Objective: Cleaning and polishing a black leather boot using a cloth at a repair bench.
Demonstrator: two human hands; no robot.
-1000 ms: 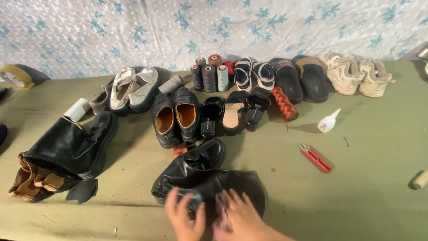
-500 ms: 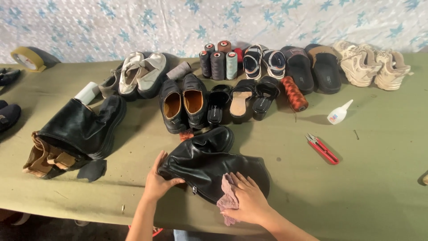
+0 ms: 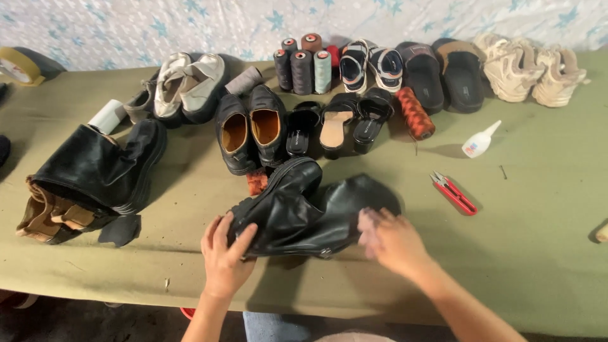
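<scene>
Head view, looking down on a green table [image 3: 538, 209] where a black boot [image 3: 310, 212] lies on its side near the front edge, in front of the person. Their left hand [image 3: 225, 256] grips the boot's sole end, fingers spread and curled over the leather. Their right hand [image 3: 392, 240] rests at the boot's shaft end, blurred, fingers closed on a pinkish cloth [image 3: 368, 223] pressed against the leather. Left of the boot lies a second black boot [image 3: 95, 174] with a tan lining, a white roll [image 3: 107, 116] behind it. Just behind the boot stand a pair of black shoes [image 3: 250, 130] with tan insides, then black sandals [image 3: 335, 120] and an orange thread spool [image 3: 415, 113]. Farther back are pale sneakers [image 3: 190, 82], a cluster of thread cones [image 3: 304, 63], striped sandals [image 3: 370, 63], dark slides [image 3: 443, 73] and beige sneakers [image 3: 532, 69]. Right of the boot lie red snips [image 3: 453, 193] and a small white glue bottle [image 3: 480, 140], well apart from the hands. Nothing blocks either hand. Compared with half a second earlier, the left hand has shifted from the boot's top edge down onto its sole end, and the right hand has slid the cloth from the lower shaft toward its far end.
</scene>
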